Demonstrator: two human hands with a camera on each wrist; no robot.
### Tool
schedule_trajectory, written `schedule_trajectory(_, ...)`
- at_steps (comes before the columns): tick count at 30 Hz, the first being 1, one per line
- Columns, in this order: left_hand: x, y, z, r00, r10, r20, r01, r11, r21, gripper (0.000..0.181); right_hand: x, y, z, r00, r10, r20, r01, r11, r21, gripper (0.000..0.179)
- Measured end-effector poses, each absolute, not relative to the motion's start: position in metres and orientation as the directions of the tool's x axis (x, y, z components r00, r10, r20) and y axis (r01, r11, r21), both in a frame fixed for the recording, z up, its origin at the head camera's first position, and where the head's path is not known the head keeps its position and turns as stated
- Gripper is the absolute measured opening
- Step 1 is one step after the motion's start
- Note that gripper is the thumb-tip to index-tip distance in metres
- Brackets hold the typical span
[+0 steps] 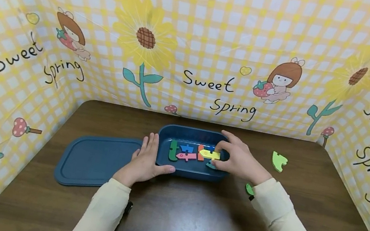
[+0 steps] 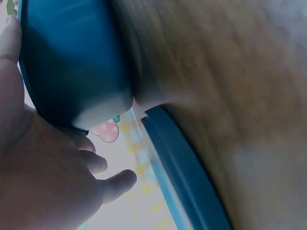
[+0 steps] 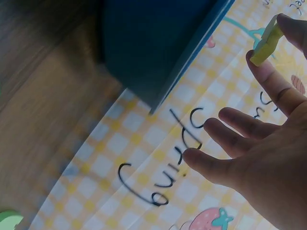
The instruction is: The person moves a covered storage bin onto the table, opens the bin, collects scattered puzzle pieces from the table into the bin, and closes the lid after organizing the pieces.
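A dark blue plastic box (image 1: 193,173) stands in the middle with several puzzle pieces inside. Among them are a green piece (image 1: 173,150), a pink piece (image 1: 187,156) and a blue piece (image 1: 186,148). My left hand (image 1: 143,162) lies along the box's left end, fingers straight, its thumb over the front rim. Between thumb and index finger my right hand (image 1: 241,157) pinches a yellow puzzle piece (image 1: 208,154), held over the right part of the box. The right wrist view shows that yellow piece (image 3: 267,45) above the box rim, the other fingers spread.
The blue lid (image 1: 98,162) lies flat on the brown table (image 1: 175,216) to the left of the box. A light green piece (image 1: 278,161) rests at the right, and a green piece (image 1: 249,189) shows beside the right sleeve. A checkered cloth (image 1: 210,54) surrounds the table.
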State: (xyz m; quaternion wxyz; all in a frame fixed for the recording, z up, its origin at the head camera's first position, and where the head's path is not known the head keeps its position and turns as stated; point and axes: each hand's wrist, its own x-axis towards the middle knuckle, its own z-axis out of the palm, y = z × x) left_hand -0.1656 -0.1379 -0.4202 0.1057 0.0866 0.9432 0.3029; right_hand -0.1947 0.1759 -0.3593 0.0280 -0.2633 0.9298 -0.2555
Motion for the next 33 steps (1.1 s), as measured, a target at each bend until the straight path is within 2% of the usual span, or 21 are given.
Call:
schedule_trajectory(8, -0.166, -0.140, -0.416, -0.955, 0.246, -0.164, 0.106, 0.802, 0.587, 0.126, -0.200, 0.150, -0.359, -0.820, -0.567, 0.083, -0.539, 0.713, -0.448, 0.022)
schedule_trajectory(22, -0.166, -0.139, -0.410, -0.944, 0.260, -0.203, 0.090, 0.795, 0.600, 0.124, -0.206, 0.121, -0.362, -0.800, -0.597, 0.062, -0.560, 0.704, -0.438, 0.020)
schedule_trajectory(33, -0.167, -0.142, -0.411, -0.939, 0.264, -0.220, 0.082, 0.792, 0.605, 0.126, -0.206, 0.106, -0.364, -0.809, -0.586, 0.057, -0.552, 0.721, -0.419, 0.023)
